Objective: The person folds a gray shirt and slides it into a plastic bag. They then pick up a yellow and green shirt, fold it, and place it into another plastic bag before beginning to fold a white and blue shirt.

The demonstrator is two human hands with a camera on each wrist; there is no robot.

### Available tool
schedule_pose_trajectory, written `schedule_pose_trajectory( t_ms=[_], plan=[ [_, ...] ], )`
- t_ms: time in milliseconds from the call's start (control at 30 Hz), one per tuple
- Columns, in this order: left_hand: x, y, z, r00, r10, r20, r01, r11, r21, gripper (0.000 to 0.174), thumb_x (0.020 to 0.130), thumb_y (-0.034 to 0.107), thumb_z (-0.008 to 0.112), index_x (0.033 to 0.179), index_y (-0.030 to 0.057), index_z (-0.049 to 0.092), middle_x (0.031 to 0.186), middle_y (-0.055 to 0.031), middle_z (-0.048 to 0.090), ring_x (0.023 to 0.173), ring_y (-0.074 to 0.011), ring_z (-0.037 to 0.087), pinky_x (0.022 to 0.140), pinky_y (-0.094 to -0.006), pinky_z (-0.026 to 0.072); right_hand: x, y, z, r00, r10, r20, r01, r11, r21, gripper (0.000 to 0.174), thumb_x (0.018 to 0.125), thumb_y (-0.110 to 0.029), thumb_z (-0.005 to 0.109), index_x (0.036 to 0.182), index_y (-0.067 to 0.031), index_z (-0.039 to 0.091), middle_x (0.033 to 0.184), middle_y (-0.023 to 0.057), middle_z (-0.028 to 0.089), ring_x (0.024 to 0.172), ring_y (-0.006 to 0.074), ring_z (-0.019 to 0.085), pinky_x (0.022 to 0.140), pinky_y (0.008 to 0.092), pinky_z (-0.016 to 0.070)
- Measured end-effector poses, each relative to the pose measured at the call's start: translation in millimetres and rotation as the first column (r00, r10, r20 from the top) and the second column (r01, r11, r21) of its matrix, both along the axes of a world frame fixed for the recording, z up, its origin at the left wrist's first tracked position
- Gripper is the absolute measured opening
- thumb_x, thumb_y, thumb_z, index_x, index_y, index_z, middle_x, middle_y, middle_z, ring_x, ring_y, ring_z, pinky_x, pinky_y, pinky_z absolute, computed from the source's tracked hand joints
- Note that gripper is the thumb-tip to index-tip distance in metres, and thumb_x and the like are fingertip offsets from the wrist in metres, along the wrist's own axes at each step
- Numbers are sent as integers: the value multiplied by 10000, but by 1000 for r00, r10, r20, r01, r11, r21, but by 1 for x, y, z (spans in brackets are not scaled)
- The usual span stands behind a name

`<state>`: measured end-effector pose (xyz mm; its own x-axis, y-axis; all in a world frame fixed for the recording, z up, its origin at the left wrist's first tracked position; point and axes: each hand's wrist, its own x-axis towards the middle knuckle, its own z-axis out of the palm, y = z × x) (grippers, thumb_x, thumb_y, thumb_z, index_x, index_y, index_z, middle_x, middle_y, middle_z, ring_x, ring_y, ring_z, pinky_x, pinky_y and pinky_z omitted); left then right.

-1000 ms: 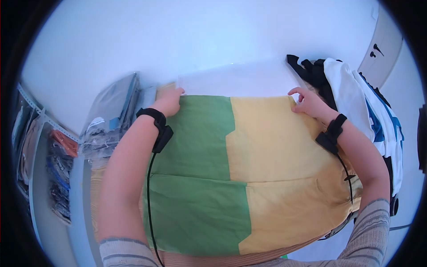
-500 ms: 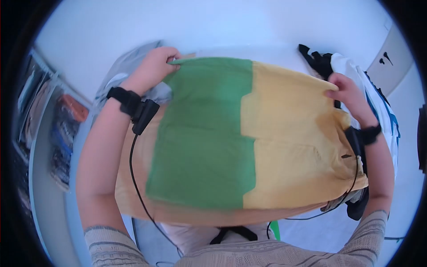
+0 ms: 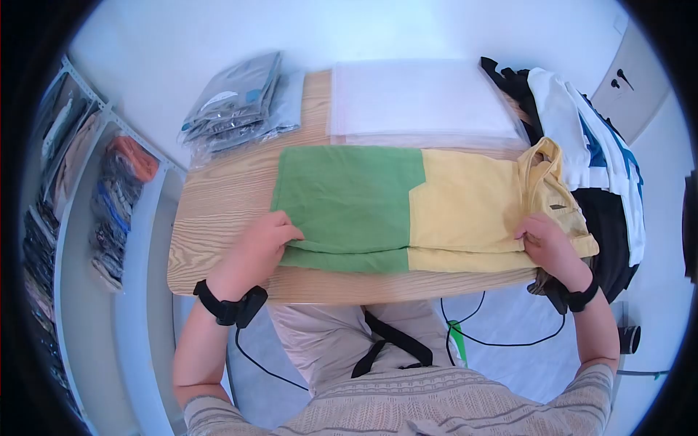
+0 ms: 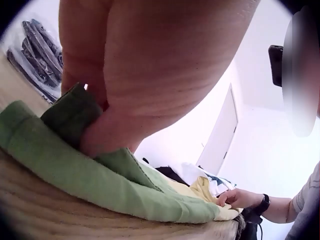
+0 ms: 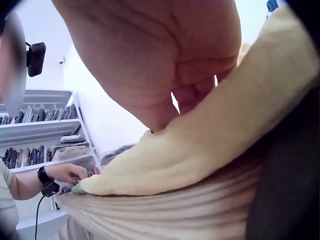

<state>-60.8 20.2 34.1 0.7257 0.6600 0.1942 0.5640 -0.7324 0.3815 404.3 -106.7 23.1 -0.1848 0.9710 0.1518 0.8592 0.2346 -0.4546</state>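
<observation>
I see a pale wooden table [image 3: 218, 218] against a white wall [image 3: 218, 36], metal shelving [image 3: 109, 114] at left, perhaps a door [image 3: 636, 73] right.

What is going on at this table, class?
A person is handling a green-and-yellow polo shirt that lies folded lengthwise on a wooden table. The left hand grips its green end, and the right hand grips its yellow end near the collar. Behind it lie bagged garments and a flat white packet. A pile of clothes sits alongside.

One shirt [image 3: 407, 211], one left hand [image 3: 256, 248], one right hand [image 3: 549, 247], one bench [image 3: 218, 218], one bag stack [image 3: 233, 102] far left, one clothes heap [image 3: 582, 138] right.
</observation>
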Motion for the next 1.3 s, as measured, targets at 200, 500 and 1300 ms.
schedule_pose_trajectory(
  t_ms=[200, 500, 1300],
  plan=[
    [-12, -20, 22, 989, 147, -14, -147, 979, -144, 374, 683, -130, 524, 1010, 28, 616, 992, -139, 532, 964, -316, 528, 832, -376, 440, -8, -12, 8, 998, -53, -34, 57, 990, 126, 216, 697, 54, 646, 884, -44, 600, 836, 111, 559, 851, 305, 561, 763, 358, 456],
    [-7, -33, -14, 977, 8, -214, -54, 976, -210, 549, 827, 60, 602, 1356, 93, 459, 1477, -175, 317, 1369, -377, 274, 1116, -462, 244, -39, -28, -30, 987, -104, -124, 120, 985, 125, 279, 695, -31, 707, 957, -91, 630, 964, 82, 534, 945, 277, 505, 828, 361, 425],
    [-112, -70, -76, 861, 494, 122, -509, 831, 225, 457, 721, 9, 439, 1147, 28, 601, 1288, -139, 561, 1272, -334, 454, 1127, -509, 190, -40, 84, 46, 966, -257, -5, 256, 962, 92, 232, 785, -173, 678, 985, -58, 657, 978, 107, 648, 912, 299, 611, 820, 366, 492]
  ],
)
